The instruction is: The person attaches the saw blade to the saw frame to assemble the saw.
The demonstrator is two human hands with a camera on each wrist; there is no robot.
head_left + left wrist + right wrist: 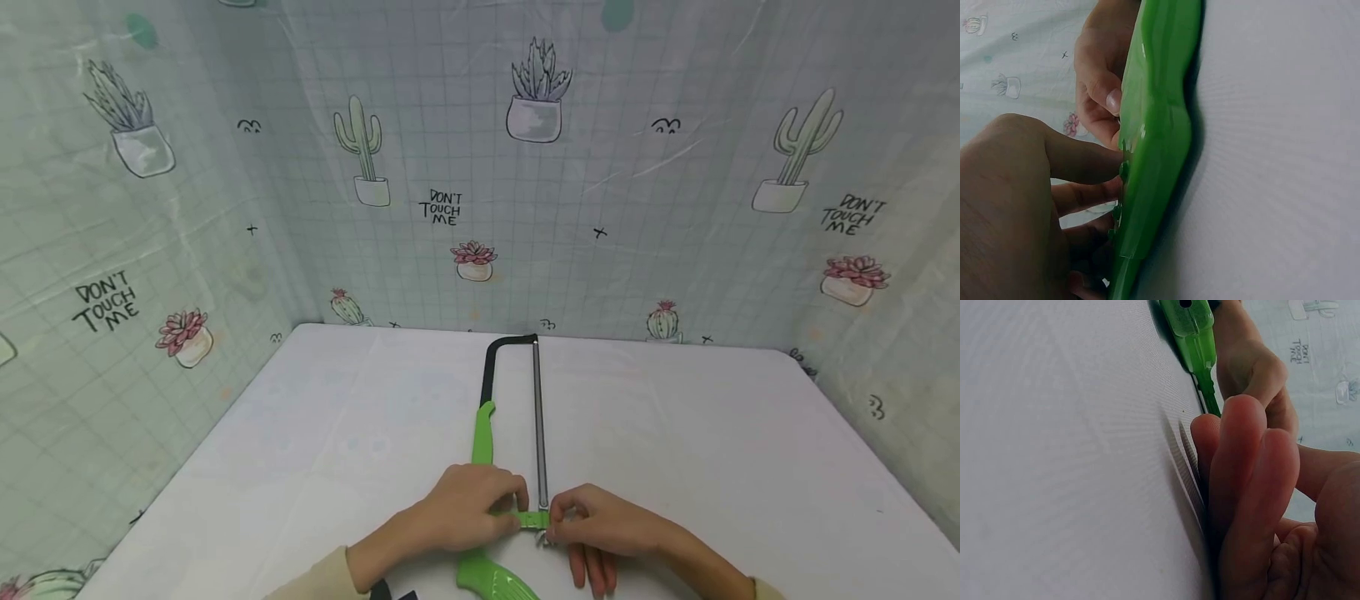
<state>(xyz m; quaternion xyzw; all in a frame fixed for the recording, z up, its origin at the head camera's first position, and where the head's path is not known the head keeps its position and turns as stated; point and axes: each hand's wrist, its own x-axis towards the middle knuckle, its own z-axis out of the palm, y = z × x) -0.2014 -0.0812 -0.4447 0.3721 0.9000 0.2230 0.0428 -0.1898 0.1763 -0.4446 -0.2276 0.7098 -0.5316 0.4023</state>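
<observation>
A hacksaw (483, 433) with a green handle and black front frame lies on the white table, its grey blade (538, 417) to the right. My left hand (472, 507) holds the green crossbar (534, 520) between thumb and fingers. Close by, my right hand (607, 523) has thumb and forefinger curled at the bar's right end, pinching by the small metal wing nut (542, 540). Its other fingers (1241, 456) hang lower, close over the table. In the left wrist view the green frame (1160, 112) hides the left fingertips. The handle's lower end (498, 582) is cut off by the head view.
Small dark items (381, 590) lie beside the left forearm at the bottom edge. White tabletop (675, 417) stretches to both sides of the saw. A cactus-printed sheet (600, 183) hangs behind the table and along its sides.
</observation>
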